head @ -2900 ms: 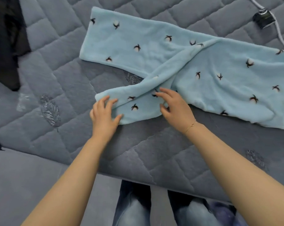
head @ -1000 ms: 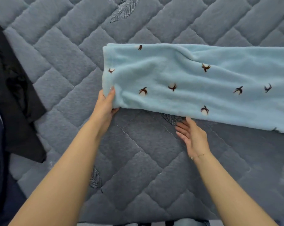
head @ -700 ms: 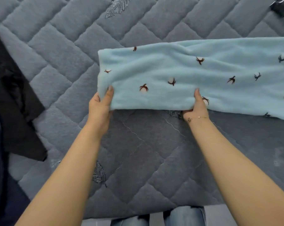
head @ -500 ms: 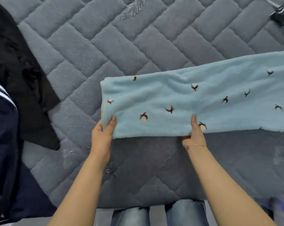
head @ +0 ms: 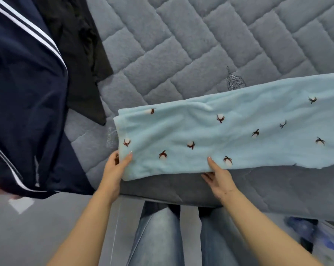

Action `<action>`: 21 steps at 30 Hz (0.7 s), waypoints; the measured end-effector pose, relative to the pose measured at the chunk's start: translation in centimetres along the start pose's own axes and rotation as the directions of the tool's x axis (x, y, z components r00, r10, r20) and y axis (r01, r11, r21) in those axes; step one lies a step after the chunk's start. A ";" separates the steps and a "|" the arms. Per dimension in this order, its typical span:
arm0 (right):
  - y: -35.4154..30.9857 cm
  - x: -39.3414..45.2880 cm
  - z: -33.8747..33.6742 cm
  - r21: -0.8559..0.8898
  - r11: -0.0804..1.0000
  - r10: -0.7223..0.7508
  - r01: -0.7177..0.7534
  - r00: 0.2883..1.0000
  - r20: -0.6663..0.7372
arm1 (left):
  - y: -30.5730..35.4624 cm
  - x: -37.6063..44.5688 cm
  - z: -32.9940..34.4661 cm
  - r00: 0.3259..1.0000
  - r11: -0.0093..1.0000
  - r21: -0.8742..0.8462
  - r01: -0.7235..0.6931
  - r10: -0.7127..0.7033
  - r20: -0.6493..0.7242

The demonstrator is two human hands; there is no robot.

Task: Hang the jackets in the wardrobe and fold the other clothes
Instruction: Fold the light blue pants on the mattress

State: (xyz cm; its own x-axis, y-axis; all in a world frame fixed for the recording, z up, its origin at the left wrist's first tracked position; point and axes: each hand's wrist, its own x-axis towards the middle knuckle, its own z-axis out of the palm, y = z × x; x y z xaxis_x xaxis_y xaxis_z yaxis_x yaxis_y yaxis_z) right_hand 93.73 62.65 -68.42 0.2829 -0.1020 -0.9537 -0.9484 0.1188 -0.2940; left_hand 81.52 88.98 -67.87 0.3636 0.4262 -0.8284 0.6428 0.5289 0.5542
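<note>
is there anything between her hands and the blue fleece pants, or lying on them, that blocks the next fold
Nothing visible does. The left hand and right hand already grip the near edge of the light blue pants, whose top is bare. The navy jacket and black garment lie apart, to the left.

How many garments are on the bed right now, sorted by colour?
Light blue: 1, the fleece garment, gripped at its near edge by the left hand and right hand
Navy with white stripes: 1, the jacket
Black: 1, the black garment
Total: 3
</note>
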 end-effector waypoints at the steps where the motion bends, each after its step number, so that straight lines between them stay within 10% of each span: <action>1: -0.4 -0.5 -0.2 -0.190 0.981 0.033 -0.034 0.999 -0.009 | 0.9 0.8 0.2 1.000 1.000 -0.021 -0.012 0.012 -0.014; 4: -1.5 -2.1 -0.6 -0.623 0.778 0.069 -0.080 0.997 -0.041 | 3.9 3.2 1.1 0.998 0.996 -0.066 -0.063 0.063 0.000; 7: -3.2 -2.8 0.0 -0.746 0.621 -0.244 0.242 0.964 0.109 | 6.3 5.0 1.9 0.998 0.995 -0.091 -0.050 0.054 0.039; 12: -9.7 0.3 4.6 -0.721 -0.136 -0.710 0.679 0.440 0.549 | 7.4 5.5 2.2 0.988 0.992 -0.116 -0.044 0.060 0.140; 15: -13.7 3.7 7.3 -0.728 -0.404 -0.623 0.554 0.417 0.662 | 7.2 5.4 1.8 0.989 0.985 -0.136 -0.103 0.116 0.088; 21: -16.8 5.7 10.1 -0.651 -0.545 -0.613 0.528 0.279 0.739 | 7.6 6.3 2.4 0.976 0.973 -0.116 -0.200 0.187 -0.115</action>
State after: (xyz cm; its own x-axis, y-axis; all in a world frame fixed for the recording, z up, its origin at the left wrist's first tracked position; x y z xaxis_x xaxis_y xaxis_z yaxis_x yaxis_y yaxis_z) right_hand 112.71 70.02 -69.52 0.7660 0.6290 -0.1325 0.5732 -0.7617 -0.3020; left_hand 90.34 93.94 -69.07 0.3972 0.5994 -0.6950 0.4739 0.5145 0.7146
